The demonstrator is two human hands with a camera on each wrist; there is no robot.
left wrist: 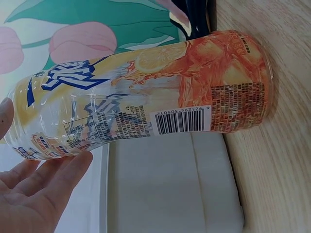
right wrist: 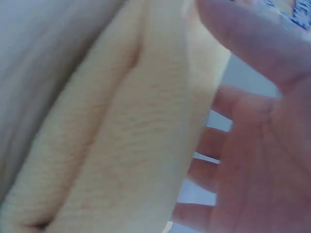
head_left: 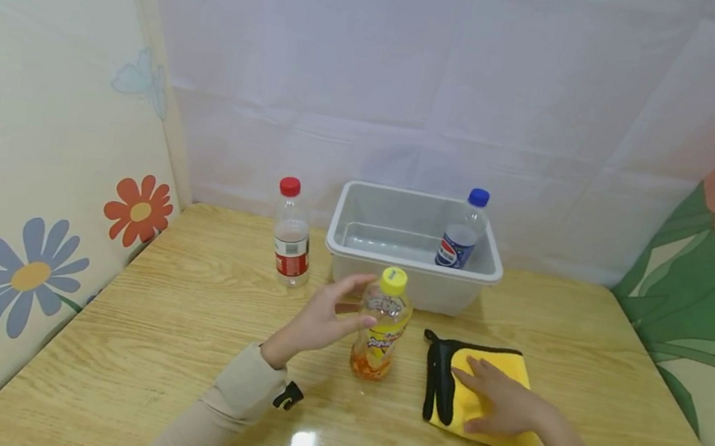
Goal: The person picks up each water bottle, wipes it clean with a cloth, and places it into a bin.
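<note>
A plastic drink bottle (head_left: 374, 357) with a yellow cap and an orange, lemon-print label stands upright on the table. My left hand (head_left: 325, 317) is at its upper part, thumb on the near side and fingers round the far side. In the left wrist view, the bottle (left wrist: 189, 97) shows its barcode, with fingertips (left wrist: 80, 162) against it. A folded yellow cloth (head_left: 522, 440) with black trim lies to the right. Over it is my right hand (head_left: 503, 404), fingers spread. The right wrist view shows the palm (right wrist: 257, 170) beside the cloth (right wrist: 131, 126); whether it touches is unclear.
Behind the drink bottle is a light grey bin (head_left: 404, 282), where a blue-capped Pepsi bottle (head_left: 460, 240) leans in the right end. A red-capped bottle (head_left: 291, 244) with a red label stands left of the bin. Printed fabric hangs round the wooden table (head_left: 186, 291).
</note>
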